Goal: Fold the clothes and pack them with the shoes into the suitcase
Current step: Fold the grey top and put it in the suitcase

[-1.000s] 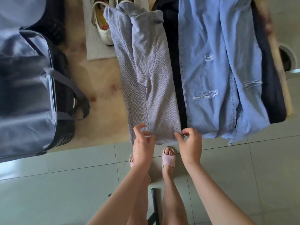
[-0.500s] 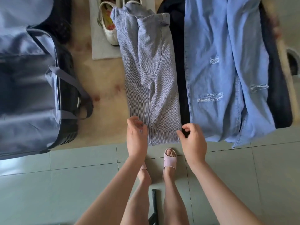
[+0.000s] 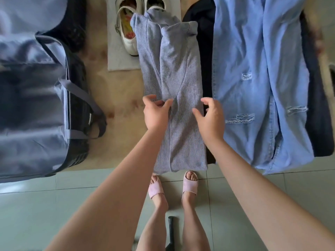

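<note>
While your left hand (image 3: 155,113) curls at the left edge of the top (image 3: 172,73), grip unclear, and your right hand (image 3: 211,116) hovers half-open and empty, only that top lies part-folded between shoes (image 3: 126,31) and jeans (image 3: 253,69), and by the look of it everything has yet to enter the suitcase (image 3: 32,105) at left.

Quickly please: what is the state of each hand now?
Left hand: fingers curled at the grey garment; grip cannot be told.
Right hand: open, holding nothing.
</note>
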`<state>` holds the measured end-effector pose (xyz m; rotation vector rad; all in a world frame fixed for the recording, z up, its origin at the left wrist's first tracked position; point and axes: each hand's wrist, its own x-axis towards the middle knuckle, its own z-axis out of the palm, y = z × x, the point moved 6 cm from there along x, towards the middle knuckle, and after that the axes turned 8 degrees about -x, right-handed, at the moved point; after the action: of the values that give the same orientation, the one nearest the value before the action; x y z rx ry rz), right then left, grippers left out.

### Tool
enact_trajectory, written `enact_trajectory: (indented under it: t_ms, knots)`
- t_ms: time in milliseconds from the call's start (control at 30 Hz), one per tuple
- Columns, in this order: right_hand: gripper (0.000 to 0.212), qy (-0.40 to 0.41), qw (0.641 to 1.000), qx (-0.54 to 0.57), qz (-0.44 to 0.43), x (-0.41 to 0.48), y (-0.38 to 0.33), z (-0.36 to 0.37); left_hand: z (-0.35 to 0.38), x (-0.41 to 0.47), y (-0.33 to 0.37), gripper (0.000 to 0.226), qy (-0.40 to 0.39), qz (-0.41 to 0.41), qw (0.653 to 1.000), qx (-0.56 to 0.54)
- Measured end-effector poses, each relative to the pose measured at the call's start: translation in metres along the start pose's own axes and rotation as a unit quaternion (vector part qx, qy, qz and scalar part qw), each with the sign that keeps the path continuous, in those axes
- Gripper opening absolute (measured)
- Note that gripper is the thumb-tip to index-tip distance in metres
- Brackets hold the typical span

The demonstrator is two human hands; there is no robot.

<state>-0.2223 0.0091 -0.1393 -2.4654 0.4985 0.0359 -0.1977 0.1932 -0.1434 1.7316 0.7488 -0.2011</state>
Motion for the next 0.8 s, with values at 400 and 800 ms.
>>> enact_trajectory:
  t_ms: [400, 800]
  knots:
    - [0.03, -0.06, 0.994, -0.002, 0.089, 0.058, 0.003, 0.019, 0.004, 0.039, 0.018, 0.038, 0.021, 0.016, 0.999, 0.035]
    - [0.054, -0.031, 0.992, 0.064, -0.102, 0.15, -0.082, 0.0, 0.016, 0.071, 0.095, 0.036, 0.086, 0.172, 0.978, 0.085]
